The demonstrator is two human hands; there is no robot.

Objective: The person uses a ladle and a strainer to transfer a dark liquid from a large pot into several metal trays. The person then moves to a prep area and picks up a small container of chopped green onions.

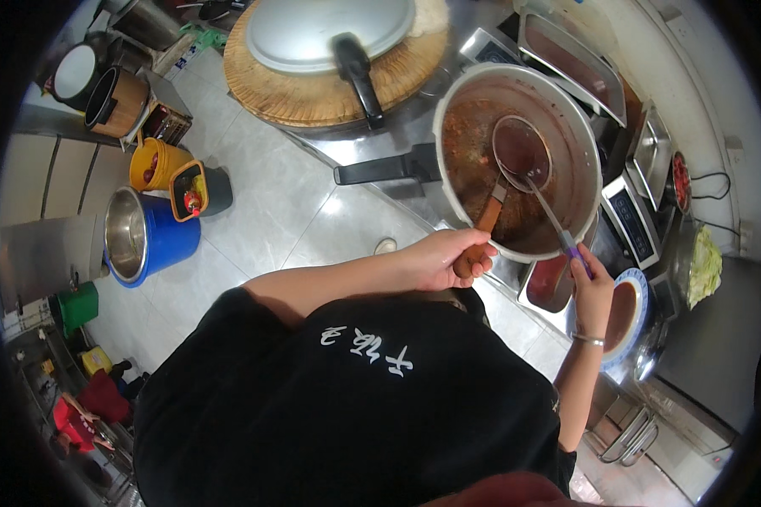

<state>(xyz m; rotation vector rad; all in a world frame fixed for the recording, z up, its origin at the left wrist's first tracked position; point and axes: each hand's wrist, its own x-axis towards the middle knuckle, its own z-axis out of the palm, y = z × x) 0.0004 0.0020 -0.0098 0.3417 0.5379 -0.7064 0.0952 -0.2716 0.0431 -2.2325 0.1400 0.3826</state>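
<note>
Over the large pressure-cooker pot [588,152], my left hand [452,256] is closed around the wooden handle of a round strainer [497,203]. My right hand [594,291] grips a long-handled ladle [550,207] with a purple handle end. The ladle's tip reaches into the strainer's round head, which looks filled with dark red-brown matter; I cannot make out the ladle's bowl. Reddish-brown broth or sauce [465,127] with bits in it covers the pot's bottom. The pot's black handle [380,171] points left.
A metal lid [313,29] lies on a round wooden board [254,89] at the far side. Around the pot are metal trays [558,51], a cooktop panel [630,221], a blue-rimmed bowl [638,291] and cabbage [703,266]. Buckets [177,241] stand on the left floor; a person in red [76,422] is lower left.
</note>
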